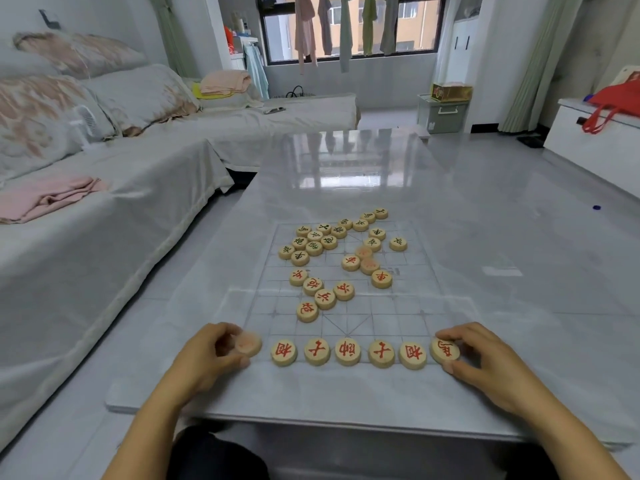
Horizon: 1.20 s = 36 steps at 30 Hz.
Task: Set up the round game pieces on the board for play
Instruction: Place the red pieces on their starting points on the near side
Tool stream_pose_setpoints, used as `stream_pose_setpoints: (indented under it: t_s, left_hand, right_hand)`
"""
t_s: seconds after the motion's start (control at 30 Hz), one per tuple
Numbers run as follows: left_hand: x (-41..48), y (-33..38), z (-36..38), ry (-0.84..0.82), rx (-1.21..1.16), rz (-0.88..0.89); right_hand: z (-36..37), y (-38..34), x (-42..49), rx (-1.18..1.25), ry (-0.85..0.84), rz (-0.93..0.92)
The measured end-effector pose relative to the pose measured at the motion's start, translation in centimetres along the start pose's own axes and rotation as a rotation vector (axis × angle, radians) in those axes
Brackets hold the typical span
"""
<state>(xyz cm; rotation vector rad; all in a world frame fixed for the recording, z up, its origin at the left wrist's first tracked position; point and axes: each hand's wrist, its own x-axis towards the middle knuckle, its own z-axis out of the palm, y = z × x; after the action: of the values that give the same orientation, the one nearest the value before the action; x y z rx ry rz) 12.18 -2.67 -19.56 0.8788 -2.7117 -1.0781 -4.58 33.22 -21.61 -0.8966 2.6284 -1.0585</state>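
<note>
Pieces (347, 352) dot the board (408, 306); left hand (207, 355), right hand (485, 358) pinch two.

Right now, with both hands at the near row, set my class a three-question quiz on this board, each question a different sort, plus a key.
1. True or false: the left hand holds nothing.
2. Where do the dark-lettered pieces lie? A) in a neat row along the far edge; B) in a loose cluster at the far end of the board; C) off the table.
3. How many near-row pieces stand untouched between the left end piece and the right end piece?
Key: 1 false, it grips the left end piece. 2 B. 3 five; the right hand grips the right end piece.
</note>
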Motion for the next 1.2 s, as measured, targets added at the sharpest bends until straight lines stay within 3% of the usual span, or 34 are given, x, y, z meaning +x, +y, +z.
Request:
stream_pose_setpoints:
  t_s: [0.23,0.6,1.2]
  left_hand:
    - [0.5,0.3,-0.6,-0.134,0.120,0.145]
    - [-0.9,-0.7,0.9,0.054,-0.040,0.106]
    - [-0.7,-1.8,1.4,0.035,-0.046,0.203]
  right_hand:
    - [1.1,0.2,-0.4,-0.022,0.094,-0.024]
    - [1.4,-0.3,-0.6,-0.012,0.138,0.028]
    - [1.3,0.0,-0.9,-0.023,0.111,-0.006]
